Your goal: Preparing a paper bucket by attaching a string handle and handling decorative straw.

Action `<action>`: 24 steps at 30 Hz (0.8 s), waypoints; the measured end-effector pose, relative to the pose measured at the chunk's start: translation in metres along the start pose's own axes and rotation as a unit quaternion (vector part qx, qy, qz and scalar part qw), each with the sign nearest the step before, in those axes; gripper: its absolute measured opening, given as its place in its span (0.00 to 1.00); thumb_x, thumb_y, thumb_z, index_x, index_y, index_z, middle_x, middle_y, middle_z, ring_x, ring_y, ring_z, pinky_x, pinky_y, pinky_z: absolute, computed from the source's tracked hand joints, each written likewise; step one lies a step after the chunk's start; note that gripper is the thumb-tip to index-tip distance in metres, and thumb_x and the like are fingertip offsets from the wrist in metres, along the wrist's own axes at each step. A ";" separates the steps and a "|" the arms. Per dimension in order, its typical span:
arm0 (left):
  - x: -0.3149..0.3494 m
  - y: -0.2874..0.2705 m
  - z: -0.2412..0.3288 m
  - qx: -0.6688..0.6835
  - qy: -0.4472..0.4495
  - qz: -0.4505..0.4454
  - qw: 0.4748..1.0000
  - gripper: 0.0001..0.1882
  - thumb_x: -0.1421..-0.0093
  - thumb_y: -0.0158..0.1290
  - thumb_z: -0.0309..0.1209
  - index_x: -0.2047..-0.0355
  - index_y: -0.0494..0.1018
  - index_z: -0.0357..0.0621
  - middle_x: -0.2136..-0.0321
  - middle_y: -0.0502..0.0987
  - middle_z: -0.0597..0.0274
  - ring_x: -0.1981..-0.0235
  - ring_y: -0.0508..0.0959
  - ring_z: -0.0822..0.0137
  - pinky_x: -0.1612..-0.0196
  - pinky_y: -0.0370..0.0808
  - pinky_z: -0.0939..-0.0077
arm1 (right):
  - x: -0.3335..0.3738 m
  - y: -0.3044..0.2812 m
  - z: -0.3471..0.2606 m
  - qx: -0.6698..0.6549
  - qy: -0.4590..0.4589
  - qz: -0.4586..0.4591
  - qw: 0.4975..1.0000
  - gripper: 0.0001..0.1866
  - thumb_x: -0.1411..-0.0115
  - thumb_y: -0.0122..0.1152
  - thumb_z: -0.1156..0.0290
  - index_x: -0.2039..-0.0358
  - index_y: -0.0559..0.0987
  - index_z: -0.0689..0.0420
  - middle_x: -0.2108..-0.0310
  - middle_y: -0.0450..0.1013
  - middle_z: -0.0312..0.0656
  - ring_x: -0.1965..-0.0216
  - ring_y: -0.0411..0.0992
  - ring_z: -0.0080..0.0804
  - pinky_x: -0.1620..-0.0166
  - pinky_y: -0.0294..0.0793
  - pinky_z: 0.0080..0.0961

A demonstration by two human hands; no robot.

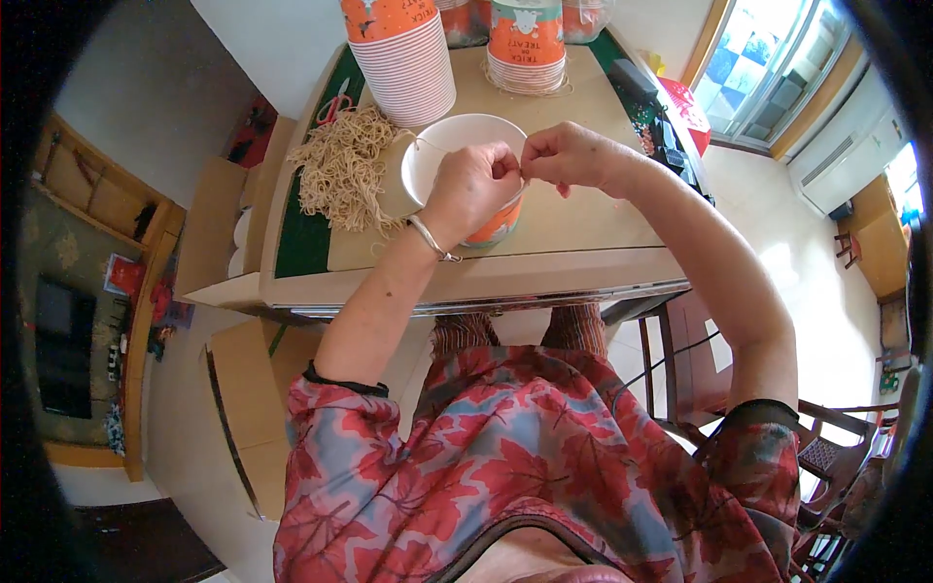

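A white-lined paper bucket [437, 146] with an orange outside stands on the cardboard-covered table in front of me. My left hand [476, 185] reaches over its opening, fingers pinched at the right side of the rim. Close against it, my right hand [573, 157] pinches at the same spot. A thin pale strand of string shows between the fingertips, mostly hidden by them. At the bucket's left rim another bit of string [418, 143] shows. Left of the bucket lies a loose heap of beige strings [348, 167].
Behind are a tall stack of nested paper buckets [406, 83] and a shorter stack [526, 49]. Red-handled scissors [335, 105] lie beyond the string heap. Dark objects [666, 146] line the table's right edge. Open cardboard boxes [222, 219] stand at the left.
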State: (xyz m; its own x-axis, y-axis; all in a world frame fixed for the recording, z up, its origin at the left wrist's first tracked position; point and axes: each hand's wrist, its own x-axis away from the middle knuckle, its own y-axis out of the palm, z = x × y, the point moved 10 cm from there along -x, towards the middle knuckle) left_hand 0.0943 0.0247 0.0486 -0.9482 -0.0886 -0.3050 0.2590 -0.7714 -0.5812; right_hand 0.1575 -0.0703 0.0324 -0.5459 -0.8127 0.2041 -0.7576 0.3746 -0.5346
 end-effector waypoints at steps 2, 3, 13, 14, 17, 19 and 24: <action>0.001 -0.001 0.003 -0.018 0.013 0.008 1.000 0.08 0.46 0.61 0.33 0.71 0.79 0.40 0.76 0.81 0.51 0.75 0.82 0.57 0.67 0.78 0.67 | 0.000 0.000 0.001 -0.012 0.008 0.000 1.000 0.08 0.41 0.60 0.68 0.70 0.80 0.59 0.80 0.68 0.31 0.78 0.67 0.19 0.74 0.68 0.19; 0.002 -0.001 0.005 -0.018 0.014 0.006 1.000 0.08 0.46 0.61 0.33 0.71 0.79 0.40 0.76 0.81 0.51 0.75 0.82 0.57 0.67 0.78 0.67 | -0.001 0.000 0.002 -0.017 -0.001 0.000 1.000 0.08 0.41 0.60 0.68 0.71 0.80 0.59 0.80 0.68 0.31 0.78 0.67 0.19 0.74 0.68 0.19; 0.027 -0.008 0.035 -0.140 0.128 0.085 0.978 0.05 0.42 0.58 0.28 0.68 0.77 0.39 0.71 0.78 0.53 0.70 0.80 0.55 0.66 0.76 0.63 | 0.000 -0.006 0.008 -0.010 0.039 0.028 0.999 0.09 0.42 0.61 0.68 0.74 0.79 0.59 0.82 0.68 0.32 0.80 0.66 0.19 0.76 0.67 0.19; 0.030 -0.008 0.039 -0.137 0.142 0.099 0.975 0.05 0.42 0.58 0.27 0.68 0.77 0.39 0.70 0.77 0.53 0.70 0.80 0.55 0.66 0.76 0.63 | 0.000 -0.006 0.007 -0.010 0.038 0.028 0.999 0.09 0.42 0.61 0.68 0.74 0.79 0.59 0.82 0.68 0.32 0.80 0.66 0.19 0.76 0.67 0.19; 0.032 -0.002 0.039 -0.090 0.144 0.088 0.981 0.05 0.42 0.57 0.26 0.68 0.77 0.38 0.70 0.76 0.53 0.71 0.80 0.56 0.67 0.76 0.64 | 0.002 -0.003 0.004 -0.020 0.032 0.011 0.999 0.09 0.42 0.61 0.67 0.73 0.79 0.59 0.82 0.69 0.33 0.80 0.67 0.20 0.76 0.67 0.19; 0.033 -0.002 0.042 -0.087 0.143 0.091 0.982 0.04 0.43 0.57 0.26 0.67 0.77 0.39 0.70 0.76 0.54 0.71 0.80 0.56 0.67 0.76 0.64 | 0.002 -0.004 0.006 -0.033 0.038 0.014 0.999 0.08 0.42 0.61 0.67 0.73 0.80 0.59 0.81 0.72 0.34 0.81 0.68 0.20 0.76 0.68 0.19; 0.035 0.001 0.043 -0.102 0.140 0.103 0.980 0.04 0.43 0.57 0.26 0.67 0.78 0.41 0.70 0.76 0.55 0.71 0.79 0.56 0.67 0.76 0.65 | 0.003 -0.005 0.005 -0.067 0.034 0.022 0.997 0.08 0.42 0.61 0.67 0.73 0.80 0.58 0.78 0.75 0.35 0.79 0.68 0.19 0.75 0.69 0.17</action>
State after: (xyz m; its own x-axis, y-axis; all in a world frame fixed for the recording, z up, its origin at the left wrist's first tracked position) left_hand 0.0536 -0.0067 0.0701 -0.7918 -0.0318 -0.6099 0.4981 -0.6115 -0.6148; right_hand 0.1612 -0.0773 0.0314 -0.5992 -0.7639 0.2397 -0.7706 0.4691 -0.4314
